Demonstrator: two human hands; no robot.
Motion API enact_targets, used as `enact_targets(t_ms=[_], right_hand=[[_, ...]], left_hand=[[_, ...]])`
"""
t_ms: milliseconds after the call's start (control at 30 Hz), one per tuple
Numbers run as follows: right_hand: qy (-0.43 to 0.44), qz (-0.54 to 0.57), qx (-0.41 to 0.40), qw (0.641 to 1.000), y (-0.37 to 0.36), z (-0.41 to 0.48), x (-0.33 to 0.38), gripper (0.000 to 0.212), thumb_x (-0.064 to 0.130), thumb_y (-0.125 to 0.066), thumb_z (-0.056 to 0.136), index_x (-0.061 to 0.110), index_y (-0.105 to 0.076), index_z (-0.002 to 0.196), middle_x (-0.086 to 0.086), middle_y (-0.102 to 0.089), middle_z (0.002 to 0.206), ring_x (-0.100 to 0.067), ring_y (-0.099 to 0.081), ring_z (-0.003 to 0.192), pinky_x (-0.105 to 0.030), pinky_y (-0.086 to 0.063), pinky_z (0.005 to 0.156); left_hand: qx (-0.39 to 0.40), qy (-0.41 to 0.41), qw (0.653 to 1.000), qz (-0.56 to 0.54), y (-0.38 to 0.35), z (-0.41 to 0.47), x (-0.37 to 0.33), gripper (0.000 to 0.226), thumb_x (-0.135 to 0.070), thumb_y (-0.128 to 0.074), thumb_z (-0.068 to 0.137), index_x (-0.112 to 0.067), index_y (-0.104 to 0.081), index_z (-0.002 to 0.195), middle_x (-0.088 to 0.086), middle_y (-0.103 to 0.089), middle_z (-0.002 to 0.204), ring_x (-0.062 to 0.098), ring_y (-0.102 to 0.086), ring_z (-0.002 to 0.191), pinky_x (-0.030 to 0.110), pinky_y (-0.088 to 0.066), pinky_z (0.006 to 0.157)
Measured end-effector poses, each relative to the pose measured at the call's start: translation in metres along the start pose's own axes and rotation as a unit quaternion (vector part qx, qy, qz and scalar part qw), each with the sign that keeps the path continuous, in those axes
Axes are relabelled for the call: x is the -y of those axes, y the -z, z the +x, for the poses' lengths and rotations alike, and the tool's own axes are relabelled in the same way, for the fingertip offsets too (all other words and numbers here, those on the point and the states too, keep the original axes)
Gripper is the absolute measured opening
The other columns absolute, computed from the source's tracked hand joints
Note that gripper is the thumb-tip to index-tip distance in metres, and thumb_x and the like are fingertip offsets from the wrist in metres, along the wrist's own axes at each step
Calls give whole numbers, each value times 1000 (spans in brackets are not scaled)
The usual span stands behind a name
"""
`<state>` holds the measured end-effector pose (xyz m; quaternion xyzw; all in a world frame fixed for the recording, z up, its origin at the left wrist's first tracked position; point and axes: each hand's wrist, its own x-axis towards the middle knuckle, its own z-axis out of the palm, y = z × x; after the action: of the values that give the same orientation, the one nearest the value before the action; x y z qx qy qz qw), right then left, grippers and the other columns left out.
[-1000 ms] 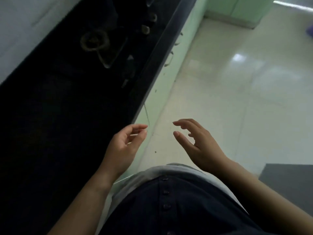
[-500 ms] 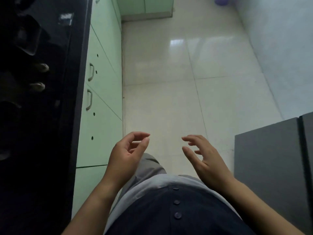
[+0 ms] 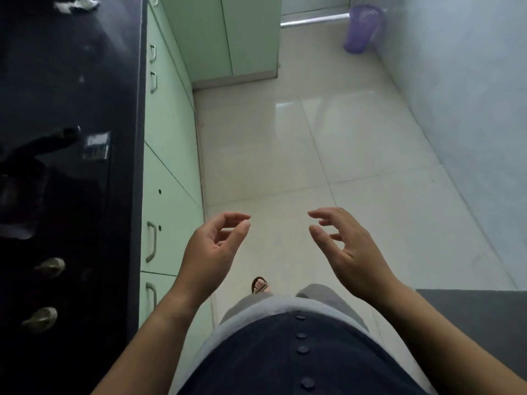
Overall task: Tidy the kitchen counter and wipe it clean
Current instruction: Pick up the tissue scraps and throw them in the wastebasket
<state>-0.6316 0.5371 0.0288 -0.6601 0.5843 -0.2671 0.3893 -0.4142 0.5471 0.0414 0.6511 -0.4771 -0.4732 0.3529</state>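
Along the left side runs the dark surface [image 3: 57,67], and at its far end lies a crumpled white scrap [image 3: 77,5], cloth or paper I cannot tell. Both hands hang over the floor, apart from it: the left hand [image 3: 211,252] and right hand [image 3: 353,252] have fingers loosely curled, gripping nothing. With no cloth in hand, I judge the wiping not yet begun; a purple bin [image 3: 363,28] stands far right

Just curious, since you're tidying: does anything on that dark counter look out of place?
Yes: a crumpled white scrap, paper or cloth, lies loose at the far end of the glossy black counter.
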Motion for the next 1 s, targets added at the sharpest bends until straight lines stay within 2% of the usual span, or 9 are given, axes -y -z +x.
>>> enact_targets(t_ms=[233,433,533,733,1000], right_hand=[[7,-3,48,999,-16,103,8,49,60,-35,82,28,-56,114,25,-50,111,6,-48,108,-21,-44,90],[19,0,74,997,-18,231,11,49,58,-36,82,25,-58,110,13,-57,110,4,-51,104,-18,-44,87],[28,-10,90,996,-7,310,16,42,53,-40,87,24,-58,111,12,-56,110,1,-53,103,-20,-44,85],[79,-41,107,990,25,459,41,39,47,-39,90,22,-58,113,15,-53,108,5,-51,101,-9,-39,80],[99,-54,183,977,-9,609,70,40,52,-36,89,26,-57,112,13,-55,112,-1,-52,104,-20,-42,87]], left_hand=[[-26,36,999,-17,34,87,-6,11,-32,-58,87,-32,-64,96,-7,-70,96,8,-65,93,18,-49,77],[-53,63,997,-11,46,188,-17,11,-32,-57,88,-32,-64,96,-12,-69,96,2,-64,91,11,-49,73],[-71,61,996,-12,50,256,-38,12,-32,-57,88,-31,-65,98,-13,-69,97,3,-64,92,10,-49,73],[-101,47,993,-28,62,384,-91,12,-33,-55,89,-32,-63,98,-12,-68,97,2,-64,92,13,-49,77],[-163,90,981,-61,113,497,-102,10,-31,-57,88,-32,-65,94,-13,-69,96,-2,-63,90,13,-49,77]])
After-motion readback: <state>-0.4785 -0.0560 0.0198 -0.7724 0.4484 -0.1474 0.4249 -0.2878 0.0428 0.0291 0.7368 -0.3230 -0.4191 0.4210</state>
